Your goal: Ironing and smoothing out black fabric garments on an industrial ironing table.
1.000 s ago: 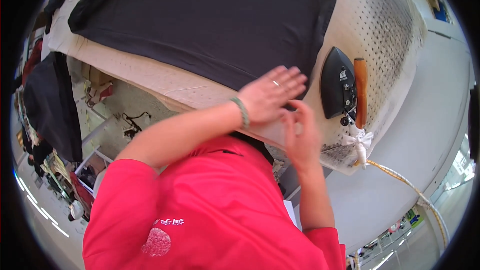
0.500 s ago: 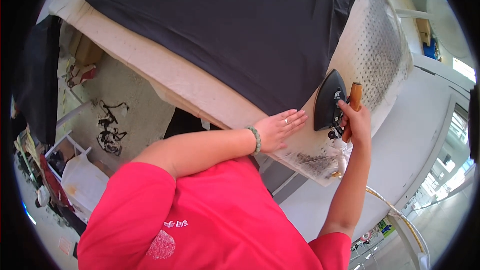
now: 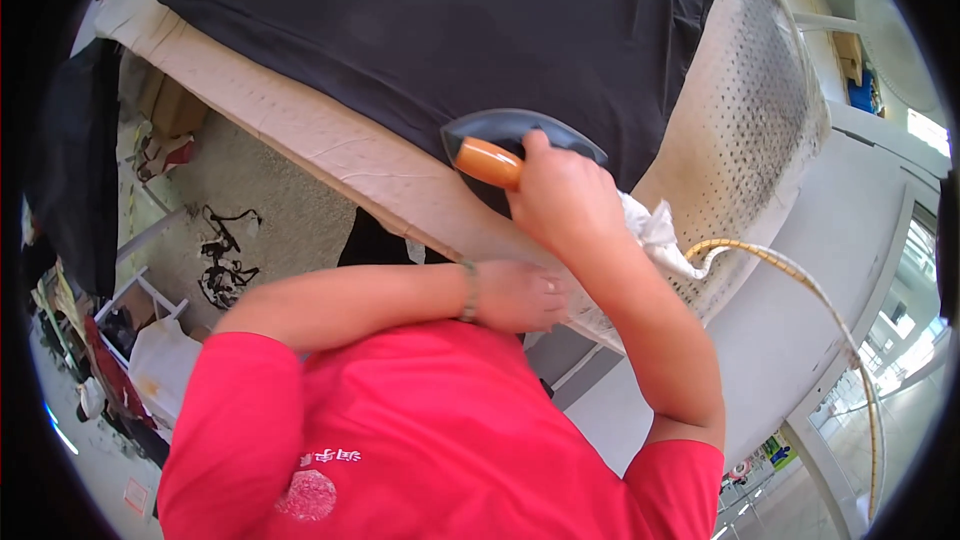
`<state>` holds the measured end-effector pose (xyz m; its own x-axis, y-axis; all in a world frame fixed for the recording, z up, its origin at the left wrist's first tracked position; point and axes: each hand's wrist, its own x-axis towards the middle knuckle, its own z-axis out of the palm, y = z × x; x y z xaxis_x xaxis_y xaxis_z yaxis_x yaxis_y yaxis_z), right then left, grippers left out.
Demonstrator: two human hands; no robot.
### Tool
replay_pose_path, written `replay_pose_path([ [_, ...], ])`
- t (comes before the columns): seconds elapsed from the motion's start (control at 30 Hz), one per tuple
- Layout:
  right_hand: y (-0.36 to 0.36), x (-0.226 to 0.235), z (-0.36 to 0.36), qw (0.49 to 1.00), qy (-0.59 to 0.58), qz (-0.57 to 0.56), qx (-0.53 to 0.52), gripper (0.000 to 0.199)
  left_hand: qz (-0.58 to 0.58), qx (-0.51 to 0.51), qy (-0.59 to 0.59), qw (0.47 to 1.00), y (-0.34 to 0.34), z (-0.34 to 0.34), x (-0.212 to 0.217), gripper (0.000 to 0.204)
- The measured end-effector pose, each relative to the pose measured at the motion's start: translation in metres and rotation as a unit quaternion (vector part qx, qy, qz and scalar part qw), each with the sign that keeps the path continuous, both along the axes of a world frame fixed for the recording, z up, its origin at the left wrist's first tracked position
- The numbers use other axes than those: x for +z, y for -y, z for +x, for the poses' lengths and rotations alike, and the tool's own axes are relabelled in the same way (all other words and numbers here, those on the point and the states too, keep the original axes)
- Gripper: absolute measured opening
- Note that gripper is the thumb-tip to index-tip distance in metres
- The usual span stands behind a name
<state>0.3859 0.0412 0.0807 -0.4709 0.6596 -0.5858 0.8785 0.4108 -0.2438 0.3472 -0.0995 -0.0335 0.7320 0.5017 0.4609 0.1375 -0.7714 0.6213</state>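
My right hand (image 3: 572, 198) is wrapped round the wooden handle (image 3: 488, 162) of a dark iron (image 3: 520, 123). The iron lies over the near edge of a black cloth (image 3: 420, 30), its tip pointing left. That cloth is spread across a pale padded ironing table (image 3: 330, 155), with some creases toward its right side. At the table's near edge, in front of my body, my left hand (image 3: 522, 296) hovers or rests; motion blurs its fingers, which look bent. A bead bracelet circles the left wrist.
A white wrapping (image 3: 655, 235) and a yellow-white hose (image 3: 790, 265) trail from the iron to the right. Dark perforated padding (image 3: 750, 80) covers the table's right end. Black cloth (image 3: 75, 160) hangs at far left. Black straps (image 3: 228, 250) lie on the floor.
The iron has moved left from the bare padding onto the black cloth and turned, held in my right hand. My left hand has drawn back from the cloth's corner toward my body.
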Motion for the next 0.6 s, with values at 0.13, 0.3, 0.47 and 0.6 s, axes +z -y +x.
replay_pose_path([
  [0.13, 0.021, 0.007, 0.065, 0.995, 0.065, 0.008, -0.072, 0.026, 0.013, 0.256, -0.024, 0.966, -0.035, -0.113, 0.023, 0.025],
  [0.3, 0.039, 0.023, 0.157, 0.969, 0.144, 0.024, -0.201, 0.039, -0.048, 0.358, -0.228, 0.904, -0.076, -0.177, 0.019, 0.080],
  [0.47, 0.049, 0.037, 0.173, 0.947, 0.099, 0.079, -0.294, 0.050, -0.058, 0.193, -0.262, 0.944, -0.050, -0.085, 0.004, 0.088],
  [0.6, 0.054, 0.019, 0.163, 0.946, 0.027, 0.092, -0.308, 0.047, -0.078, 0.086, -0.201, 0.973, -0.029, -0.047, 0.007, 0.080],
])
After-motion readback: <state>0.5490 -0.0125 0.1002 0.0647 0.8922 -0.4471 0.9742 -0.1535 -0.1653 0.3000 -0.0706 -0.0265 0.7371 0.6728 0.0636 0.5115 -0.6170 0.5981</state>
